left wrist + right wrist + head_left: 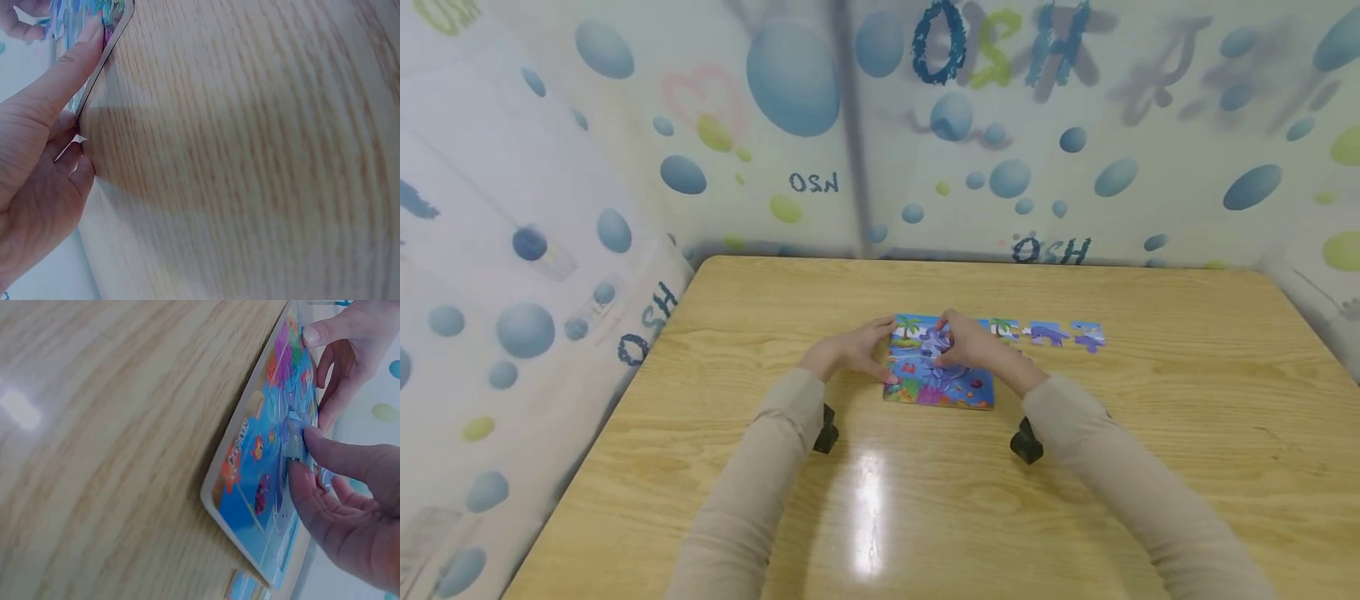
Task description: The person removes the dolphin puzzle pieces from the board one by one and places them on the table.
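Observation:
A colourful jigsaw puzzle board (940,395) with an undersea picture and palm trees lies flat on the table. My left hand (859,347) holds its left edge, the thumb on the printed face and the other fingers at the side. Over the middle of the board, my right hand (973,343) pinches a small bluish puzzle piece (292,440) between thumb and forefinger. That piece touches or nearly touches the picture; which, I cannot tell. In the right wrist view, the board's rounded near corner shows clearly, and the right fingers partly hide its far side.
Loose puzzle pieces lie right of the board: one with a palm tree (1004,327), a purple one (1048,334) and another (1088,335) farther right. The wooden table (1187,400) meets patterned curtains (910,150) behind. Black wrist devices (1027,443) sit under the sleeves.

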A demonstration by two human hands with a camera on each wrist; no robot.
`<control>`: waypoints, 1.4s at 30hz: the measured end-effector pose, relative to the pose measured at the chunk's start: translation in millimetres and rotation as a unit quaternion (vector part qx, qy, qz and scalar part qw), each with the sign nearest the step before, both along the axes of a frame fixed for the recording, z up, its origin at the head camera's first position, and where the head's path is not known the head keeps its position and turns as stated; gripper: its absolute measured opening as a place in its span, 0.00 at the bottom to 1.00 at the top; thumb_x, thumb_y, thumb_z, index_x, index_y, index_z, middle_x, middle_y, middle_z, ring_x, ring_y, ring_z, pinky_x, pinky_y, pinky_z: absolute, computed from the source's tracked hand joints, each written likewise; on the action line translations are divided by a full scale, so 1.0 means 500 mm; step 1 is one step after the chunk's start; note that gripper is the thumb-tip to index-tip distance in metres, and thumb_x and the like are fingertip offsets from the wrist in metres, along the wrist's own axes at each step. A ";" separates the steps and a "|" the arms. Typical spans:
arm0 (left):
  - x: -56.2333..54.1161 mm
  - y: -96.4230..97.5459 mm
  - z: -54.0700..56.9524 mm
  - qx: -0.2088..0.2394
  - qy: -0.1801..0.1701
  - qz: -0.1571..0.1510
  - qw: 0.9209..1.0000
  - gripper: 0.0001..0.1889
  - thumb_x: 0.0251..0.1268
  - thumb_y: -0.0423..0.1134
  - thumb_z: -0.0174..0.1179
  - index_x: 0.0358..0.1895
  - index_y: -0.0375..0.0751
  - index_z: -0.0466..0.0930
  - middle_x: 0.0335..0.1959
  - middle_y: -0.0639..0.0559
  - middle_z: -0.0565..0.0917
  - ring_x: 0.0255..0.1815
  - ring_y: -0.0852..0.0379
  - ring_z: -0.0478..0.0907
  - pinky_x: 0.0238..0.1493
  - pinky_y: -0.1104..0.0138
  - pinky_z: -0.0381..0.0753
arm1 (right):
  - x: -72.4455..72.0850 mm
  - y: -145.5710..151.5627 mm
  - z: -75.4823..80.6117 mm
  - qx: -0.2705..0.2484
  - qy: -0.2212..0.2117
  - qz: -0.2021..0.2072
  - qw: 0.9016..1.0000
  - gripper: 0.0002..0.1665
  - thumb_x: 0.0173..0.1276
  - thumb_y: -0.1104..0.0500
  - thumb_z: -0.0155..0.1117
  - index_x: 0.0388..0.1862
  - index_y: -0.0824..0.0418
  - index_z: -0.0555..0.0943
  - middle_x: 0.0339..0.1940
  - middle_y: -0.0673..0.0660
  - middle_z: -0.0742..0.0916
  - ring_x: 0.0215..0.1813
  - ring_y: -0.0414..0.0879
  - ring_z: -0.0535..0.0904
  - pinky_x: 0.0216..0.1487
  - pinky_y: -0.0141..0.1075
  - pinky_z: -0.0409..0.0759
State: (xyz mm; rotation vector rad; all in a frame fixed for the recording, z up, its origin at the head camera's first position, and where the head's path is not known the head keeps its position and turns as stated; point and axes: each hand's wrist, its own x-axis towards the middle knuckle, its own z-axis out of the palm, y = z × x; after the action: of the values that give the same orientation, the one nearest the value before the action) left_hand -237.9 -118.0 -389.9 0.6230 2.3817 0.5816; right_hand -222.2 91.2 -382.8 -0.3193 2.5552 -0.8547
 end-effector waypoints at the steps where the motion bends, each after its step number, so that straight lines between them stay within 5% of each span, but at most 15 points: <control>1: 0.000 0.000 0.000 0.001 0.000 0.001 1.000 0.53 0.50 0.46 0.67 0.72 0.38 0.38 0.75 0.46 0.37 0.75 0.47 0.34 0.74 0.55 0.42 | 0.001 0.002 0.000 -0.005 0.001 0.001 1.000 0.31 0.57 0.62 0.67 0.56 0.64 0.64 0.41 0.62 0.78 0.33 0.47 0.73 0.30 0.32 0.73; 17: 0.002 -0.004 -0.005 0.007 -0.008 0.003 1.000 0.53 0.52 0.47 0.66 0.73 0.40 0.37 0.75 0.48 0.36 0.75 0.47 0.34 0.74 0.54 0.43 | 0.006 0.059 -0.003 -0.142 -0.028 -0.010 0.989 0.28 0.60 0.65 0.63 0.58 0.61 0.65 0.42 0.60 0.75 0.44 0.52 0.80 0.38 0.35 0.81; 29: 0.004 -0.001 -0.004 0.010 -0.009 0.003 1.000 0.53 0.51 0.46 0.66 0.73 0.39 0.37 0.75 0.48 0.36 0.75 0.47 0.34 0.74 0.54 0.43 | 0.015 0.162 -0.008 -0.184 -0.063 -0.051 0.980 0.27 0.64 0.64 0.59 0.59 0.65 0.61 0.39 0.57 0.72 0.39 0.44 0.78 0.44 0.39 0.81; 42: 0.003 -0.002 -0.004 0.016 -0.013 0.009 1.000 0.53 0.51 0.46 0.66 0.73 0.40 0.37 0.75 0.47 0.36 0.75 0.46 0.33 0.75 0.54 0.41 | 0.049 0.279 -0.005 -0.164 -0.058 -0.094 0.980 0.30 0.64 0.63 0.59 0.60 0.72 0.60 0.39 0.58 0.73 0.34 0.37 0.77 0.42 0.35 0.83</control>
State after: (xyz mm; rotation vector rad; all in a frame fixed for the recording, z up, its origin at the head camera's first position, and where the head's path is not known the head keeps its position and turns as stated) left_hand -236.3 -119.0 -391.9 0.6040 2.3594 0.6327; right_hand -197.8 230.8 -385.5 -0.1194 2.3591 -1.3294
